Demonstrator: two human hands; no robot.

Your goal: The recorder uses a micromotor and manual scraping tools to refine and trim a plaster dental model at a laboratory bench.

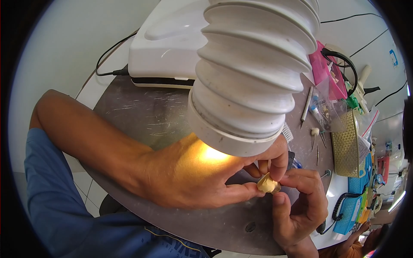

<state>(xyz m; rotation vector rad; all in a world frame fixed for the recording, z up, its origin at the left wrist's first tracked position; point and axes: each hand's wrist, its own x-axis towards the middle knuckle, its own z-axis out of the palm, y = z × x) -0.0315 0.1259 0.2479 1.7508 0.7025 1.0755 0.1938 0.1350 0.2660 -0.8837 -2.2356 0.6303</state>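
Observation:
A small yellow plaster-like piece (267, 184) with an uneven surface is pinched between the thumb and fingers of my left hand (193, 174). My right hand (304, 200) is closed at the piece's right side, with thumb and index finger pressed on a greyish-brown end that is partly hidden. Both hands meet above the right part of the dark worktop (142, 107). Bright light falls on the back of my left hand, under the mouth of a white ribbed hose (254, 73). The hose covers part of my left fingers.
A white machine (167, 56) with a black cable stands at the back left. To the right lie a slim pen-like tool (306, 105), several thin instruments, a pink tray (320, 64), a cream woven basket (344, 146) and blue baskets (347, 215). Another person (361, 243) is at the lower right.

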